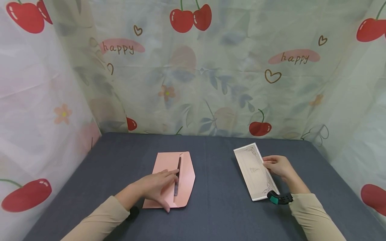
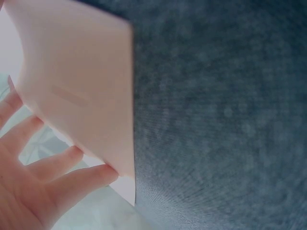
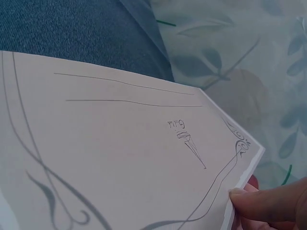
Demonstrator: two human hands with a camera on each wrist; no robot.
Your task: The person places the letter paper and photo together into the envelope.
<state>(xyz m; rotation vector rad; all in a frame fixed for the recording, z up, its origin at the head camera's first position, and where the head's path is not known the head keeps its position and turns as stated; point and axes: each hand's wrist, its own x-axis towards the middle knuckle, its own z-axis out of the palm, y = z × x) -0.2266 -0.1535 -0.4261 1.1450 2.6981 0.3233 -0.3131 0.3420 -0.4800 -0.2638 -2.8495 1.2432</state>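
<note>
A pink envelope [image 1: 187,180] lies on the table, its pointed flap turned to the right and a long dark slit showing beside the flap. Over it is my left hand [image 1: 156,188], fingers extended to the slit and thumb at the near edge. In the left wrist view the fingertips [image 2: 108,175] touch the curved edge of the pink paper [image 2: 86,81]. On the right, my right hand [image 1: 278,165] pinches a long white card [image 1: 253,172] by its right edge, holding it tilted. Scroll patterns decorate the card's corners, with a small drawing [image 3: 189,143] near its middle.
A dark blue-grey cloth [image 1: 211,214] covers the table. Hanging fabric [image 1: 223,83] printed with cherries, flowers and "happy" encloses the back and both sides. A black and teal band [image 1: 278,198] circles the right wrist.
</note>
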